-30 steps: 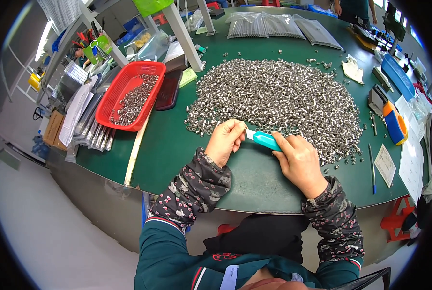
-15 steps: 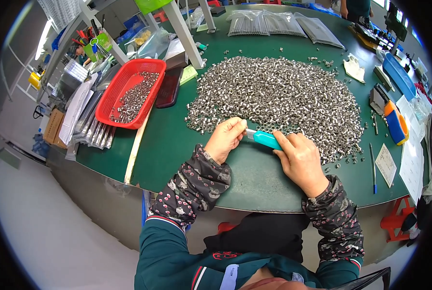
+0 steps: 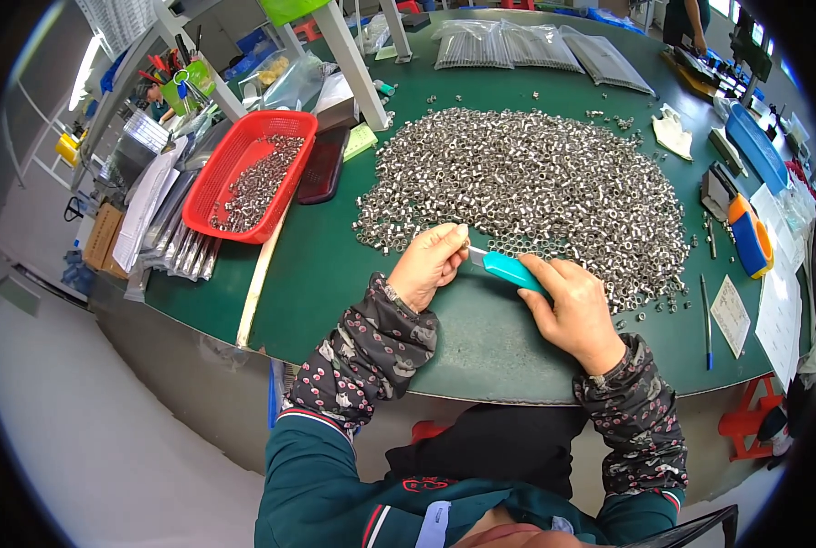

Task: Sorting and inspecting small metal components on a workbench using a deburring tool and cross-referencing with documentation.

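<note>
My right hand (image 3: 572, 306) grips a utility knife (image 3: 513, 270) by its teal handle, its blade pointing left. Pinched between the thumb and fingertips of my left hand (image 3: 431, 265) is a small metal ring, mostly hidden, and the blade tip reaches right up to it. Just beyond both hands spreads a wide heap of small shiny metal rings (image 3: 527, 183) on the green table (image 3: 481, 356). Dark patterned sleeve covers wrap both my forearms.
At the left stands a red basket (image 3: 193, 208) partly filled with the same rings, beside a dark phone-like slab (image 3: 324, 164). Clear bags of tubes (image 3: 508, 46) lie at the back. A pen (image 3: 706, 320), a card (image 3: 730, 309) and an orange-blue tape dispenser (image 3: 751, 237) are at the right.
The knife has tilted, its handle end dropping lower and its blade showing more clearly beside my left fingertips. My left hand has stayed nearly in place.
</note>
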Motion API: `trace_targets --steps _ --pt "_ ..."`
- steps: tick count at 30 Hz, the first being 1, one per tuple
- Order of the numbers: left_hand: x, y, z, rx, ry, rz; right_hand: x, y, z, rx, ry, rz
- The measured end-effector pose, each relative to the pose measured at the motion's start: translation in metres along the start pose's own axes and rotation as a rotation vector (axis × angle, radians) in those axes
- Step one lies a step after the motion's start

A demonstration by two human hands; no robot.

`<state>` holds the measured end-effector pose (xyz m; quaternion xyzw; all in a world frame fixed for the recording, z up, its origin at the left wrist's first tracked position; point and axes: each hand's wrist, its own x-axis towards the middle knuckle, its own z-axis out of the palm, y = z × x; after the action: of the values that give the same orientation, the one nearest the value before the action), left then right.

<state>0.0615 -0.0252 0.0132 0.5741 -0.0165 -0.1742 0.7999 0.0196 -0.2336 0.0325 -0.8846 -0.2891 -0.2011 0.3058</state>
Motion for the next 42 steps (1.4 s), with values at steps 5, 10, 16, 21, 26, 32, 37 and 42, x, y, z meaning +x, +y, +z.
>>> trace_targets --steps 5,10,16,21,26,32,37,42 --pt "-0.001 0.001 0.000 0.025 0.003 0.008 0.001 -0.001 -0.001 0.036 -0.041 0.041" --pt "-0.004 0.002 0.006 0.048 0.034 -0.014 0.000 0.002 0.000 0.048 -0.081 0.051" --pt "-0.002 0.002 -0.003 -0.020 -0.054 -0.095 0.002 0.000 -0.003 -0.037 -0.042 -0.033" --pt "-0.003 0.005 -0.005 -0.030 -0.074 -0.181 0.003 0.003 -0.004 -0.099 -0.001 -0.127" --pt "-0.004 0.008 -0.003 -0.008 -0.098 -0.238 0.006 0.005 -0.010 -0.191 0.017 -0.189" --pt "-0.004 0.009 -0.005 -0.026 -0.170 -0.299 0.010 0.009 -0.013 -0.286 0.045 -0.272" --pt "-0.007 0.011 -0.001 0.032 -0.203 -0.337 0.013 0.014 -0.015 -0.371 0.097 -0.369" --pt "-0.005 0.010 0.000 0.072 -0.245 -0.359 0.016 0.013 -0.020 -0.429 0.128 -0.445"
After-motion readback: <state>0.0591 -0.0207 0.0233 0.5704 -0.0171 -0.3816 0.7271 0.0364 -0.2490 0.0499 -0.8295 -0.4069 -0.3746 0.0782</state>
